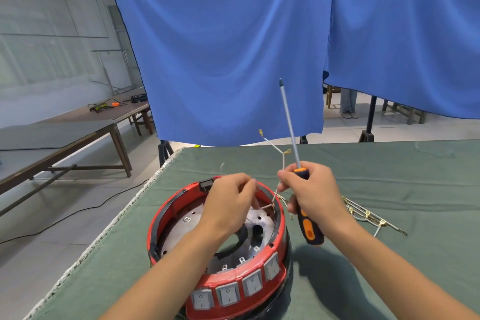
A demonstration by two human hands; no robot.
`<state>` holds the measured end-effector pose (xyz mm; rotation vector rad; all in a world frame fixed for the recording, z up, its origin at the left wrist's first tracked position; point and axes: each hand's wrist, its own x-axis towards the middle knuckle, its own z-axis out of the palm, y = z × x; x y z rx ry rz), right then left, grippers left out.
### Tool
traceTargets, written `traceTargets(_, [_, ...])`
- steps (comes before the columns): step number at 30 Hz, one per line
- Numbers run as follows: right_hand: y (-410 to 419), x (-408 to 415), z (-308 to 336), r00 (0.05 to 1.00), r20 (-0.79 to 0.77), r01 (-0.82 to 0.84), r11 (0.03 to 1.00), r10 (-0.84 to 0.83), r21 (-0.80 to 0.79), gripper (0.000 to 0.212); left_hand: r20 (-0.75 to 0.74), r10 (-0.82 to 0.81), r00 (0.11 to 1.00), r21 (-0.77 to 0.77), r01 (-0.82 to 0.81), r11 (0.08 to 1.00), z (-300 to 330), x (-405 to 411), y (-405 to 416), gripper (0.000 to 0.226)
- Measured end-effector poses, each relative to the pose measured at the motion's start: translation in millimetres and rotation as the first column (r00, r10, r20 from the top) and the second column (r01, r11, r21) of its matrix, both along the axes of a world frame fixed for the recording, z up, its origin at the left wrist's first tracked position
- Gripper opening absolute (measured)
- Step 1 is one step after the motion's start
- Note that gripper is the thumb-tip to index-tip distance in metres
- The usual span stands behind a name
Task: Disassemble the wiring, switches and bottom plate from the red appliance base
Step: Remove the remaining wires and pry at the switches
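Red appliance base (207, 291), round, open side up on green-clothed desk (389, 267); grey switches (228, 293) along near wall. Left hand (228, 200) pinches wire inside the rim. Right hand (311, 189) grips screwdriver (307, 221), shaft upward, also pinching a white wire (281, 161). Loose wiring (368, 215) lies right. Blue cloth (233, 47) behind.

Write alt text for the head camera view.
A person's left hand pinches a thin white wire inside a round red appliance base on a green cloth table, while the right hand grips an orange-and-navy screwdriver, shaft pointing up.
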<state>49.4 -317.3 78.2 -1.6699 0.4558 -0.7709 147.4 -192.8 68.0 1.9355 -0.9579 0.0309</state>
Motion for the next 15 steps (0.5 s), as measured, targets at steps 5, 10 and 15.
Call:
traceTargets(5, [-17.7,-7.1,7.9,0.995,0.078,0.067,0.998,-0.066,-0.010,0.014,0.285,0.092,0.954,0.092,-0.123,0.988,1.0,1.6,-3.6,0.029])
traceTargets(10, [-39.5,-10.6,12.6,0.976,0.158,0.152,0.988,-0.152,0.014,0.012,0.262,0.040,0.964,0.385,-0.142,0.912,2.6,-4.4,-17.1,0.015])
traceTargets(15, [-55.5,-9.1,1.7,0.946,0.173,0.247,0.956,-0.273,0.157,0.012,0.284,0.049,0.958,0.319,-0.143,0.937,3.9,-10.0,-32.2,0.013])
